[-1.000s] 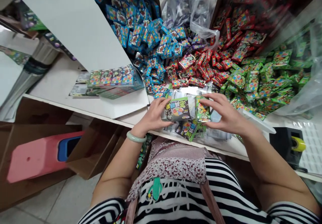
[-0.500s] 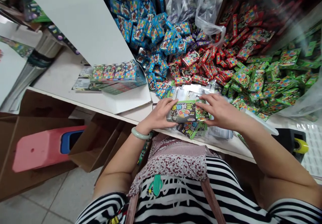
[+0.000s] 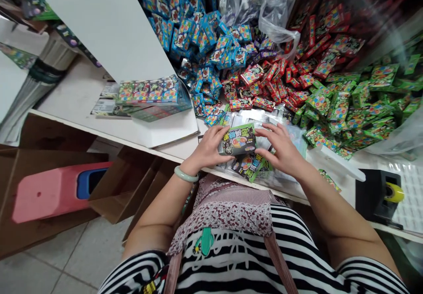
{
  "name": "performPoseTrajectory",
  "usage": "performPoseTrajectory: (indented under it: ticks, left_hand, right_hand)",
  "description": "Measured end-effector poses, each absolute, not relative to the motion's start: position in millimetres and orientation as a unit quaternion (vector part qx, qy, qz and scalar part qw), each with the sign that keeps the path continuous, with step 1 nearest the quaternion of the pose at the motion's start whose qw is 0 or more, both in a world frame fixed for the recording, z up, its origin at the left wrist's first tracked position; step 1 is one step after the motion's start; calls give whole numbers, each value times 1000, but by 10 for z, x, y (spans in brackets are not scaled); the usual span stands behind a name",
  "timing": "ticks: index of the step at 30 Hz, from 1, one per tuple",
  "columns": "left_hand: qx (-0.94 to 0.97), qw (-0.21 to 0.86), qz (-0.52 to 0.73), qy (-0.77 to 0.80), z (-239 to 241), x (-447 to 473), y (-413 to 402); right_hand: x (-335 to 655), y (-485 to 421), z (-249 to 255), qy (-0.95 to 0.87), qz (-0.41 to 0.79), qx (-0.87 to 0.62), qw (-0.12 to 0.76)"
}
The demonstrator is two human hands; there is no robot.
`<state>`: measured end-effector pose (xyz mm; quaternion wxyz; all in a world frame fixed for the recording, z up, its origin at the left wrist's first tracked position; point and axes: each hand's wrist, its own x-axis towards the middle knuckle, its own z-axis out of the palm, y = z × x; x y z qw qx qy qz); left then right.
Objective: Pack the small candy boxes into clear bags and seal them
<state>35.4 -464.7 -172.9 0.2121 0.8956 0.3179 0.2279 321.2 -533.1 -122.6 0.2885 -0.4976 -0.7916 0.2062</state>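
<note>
My left hand grips the left end of a green and black printed box held just above the table's front edge. My right hand presses its fingers against the box's right end. Under the box lie a second printed box and a stack of clear plastic sleeves. A jade bangle circles my left wrist.
Heaps of small blue packs, red packs and green packs cover the far table. A filled display tray sits on white board at left. A tape dispenser stands at right. Cardboard boxes and a pink stool are on the floor.
The small green pack my right hand held beside the box a second ago is no longer visible; both hands have closed in on the box's ends and shifted slightly left.
</note>
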Motion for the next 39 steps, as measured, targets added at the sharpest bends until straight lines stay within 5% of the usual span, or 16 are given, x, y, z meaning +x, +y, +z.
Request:
performPoseTrajectory:
  ticks: [12,17,27,31,36,39]
  left_hand:
    - [892,197,248,323,-1778,365,-4702]
    - [904,153,227,329,-1821,366,-4718]
    - [915,137,230,302,-1937,416,-4781]
    - [921,153,223,279,-1958,465,-4785]
    - [898,152,231,342,-1860,328,-4711]
    - [894,154,244,342,-1753,303,-4675]
  right_hand:
    - [3168,-5258,-1282,-674,281,-552,403]
    - [3019,-5316,-1418,-646,346,-584,348]
    - [2982,-5260,-1686,-566,433,-584,388]
    - [2859,-5365,-1683,-600,403,-593,355]
    - [3212,-5120,-1559,-572,298,-610,461]
    - [3475,-4669,-1568,-644,210,-641,361]
